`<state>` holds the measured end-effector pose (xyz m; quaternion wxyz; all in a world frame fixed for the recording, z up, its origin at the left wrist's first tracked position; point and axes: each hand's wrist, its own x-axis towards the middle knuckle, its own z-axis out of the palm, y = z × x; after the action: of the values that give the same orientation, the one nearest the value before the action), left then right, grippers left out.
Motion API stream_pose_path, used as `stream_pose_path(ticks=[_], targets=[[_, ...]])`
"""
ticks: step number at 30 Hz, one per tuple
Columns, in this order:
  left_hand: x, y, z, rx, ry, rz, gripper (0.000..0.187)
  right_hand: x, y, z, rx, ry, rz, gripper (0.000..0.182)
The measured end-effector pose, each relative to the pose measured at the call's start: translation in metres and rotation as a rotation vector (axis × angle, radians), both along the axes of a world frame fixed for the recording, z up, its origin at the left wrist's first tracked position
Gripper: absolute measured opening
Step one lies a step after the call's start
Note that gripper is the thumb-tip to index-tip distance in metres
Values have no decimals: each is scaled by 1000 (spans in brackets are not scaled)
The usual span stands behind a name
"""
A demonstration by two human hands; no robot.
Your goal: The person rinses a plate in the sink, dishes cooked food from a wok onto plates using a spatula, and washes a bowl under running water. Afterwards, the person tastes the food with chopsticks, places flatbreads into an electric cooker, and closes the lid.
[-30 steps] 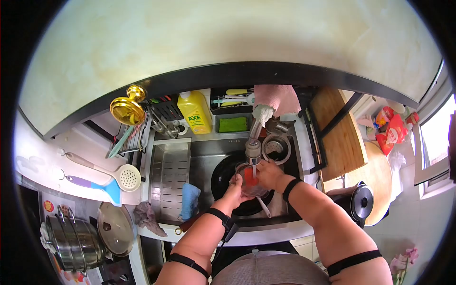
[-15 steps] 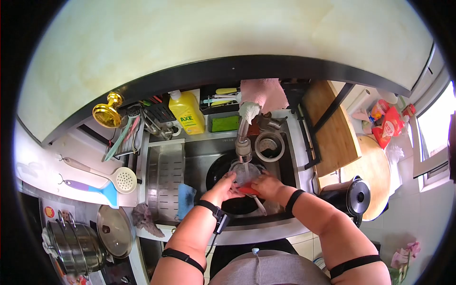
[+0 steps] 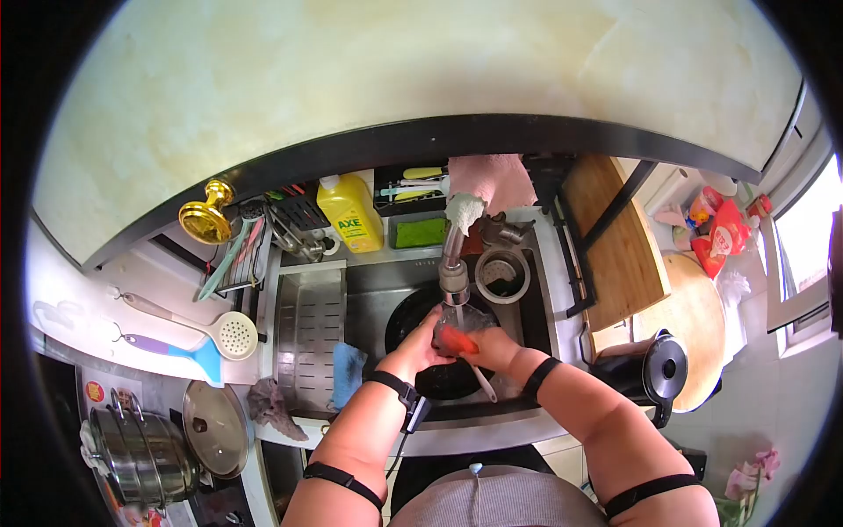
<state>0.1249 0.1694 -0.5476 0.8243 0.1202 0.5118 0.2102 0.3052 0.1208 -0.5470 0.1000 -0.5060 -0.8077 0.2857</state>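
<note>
Under the tap (image 3: 454,279) a clear bowl (image 3: 475,318) is held, with water falling into it. My left hand (image 3: 425,347) grips the bowl's left side, its fingers curled round it. In my right hand (image 3: 493,349) is a small red-orange piece (image 3: 458,340), pressed against the bowl; its exact kind I cannot tell. A dark round wok (image 3: 399,321) lies in the sink below both hands. A pale handle (image 3: 485,384) sticks out below my right hand, toward the sink's front edge.
A slotted metal drainer (image 3: 307,325) with a blue cloth (image 3: 348,373) fills the sink's left side. Behind stand a yellow detergent bottle (image 3: 349,215) and a green sponge (image 3: 421,233). A strainer cup (image 3: 502,274) sits right of the tap, and a black kettle (image 3: 665,364) farther right.
The red piece has turned from lying flat at the bowl's near side to standing more upright against it. Both hands have shifted slightly, and the camera view has moved a little.
</note>
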Motion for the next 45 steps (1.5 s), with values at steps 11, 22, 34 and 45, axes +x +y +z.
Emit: stream_pose_path(ticks=[11,22,34,45], targets=[[-11,11,5,601,15,-252,44,35,26,15,-1087,1067,-263,31],[-25,24,9,394,172,-316,27,12,37,18,-292,603,-580,35],[-1,-24,-32,309,-52,186,14,-52,13,20,433,77,-567,30],[9,-39,-23,396,-39,305,13,-53,3,26,485,271,-104,40]])
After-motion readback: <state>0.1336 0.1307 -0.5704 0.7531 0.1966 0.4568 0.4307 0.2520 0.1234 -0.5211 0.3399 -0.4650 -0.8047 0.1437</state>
